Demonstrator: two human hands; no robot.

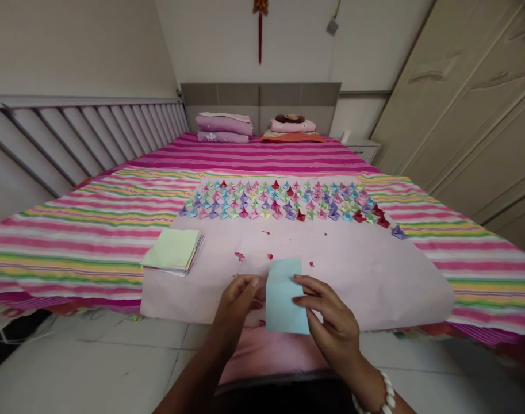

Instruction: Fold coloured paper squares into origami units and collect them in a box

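Light-blue paper [283, 307] runs its long axis nearly upright in view.

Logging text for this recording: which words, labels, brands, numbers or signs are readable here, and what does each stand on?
There is no readable text anywhere in this picture.
Blue paper in the right hand: no writing visible.
Paper stack: pale green top sheet, no writing visible.
Large pale pink sheet: no legible lettering.
Red wall hanging: too small and blurred to tell whether it bears characters.
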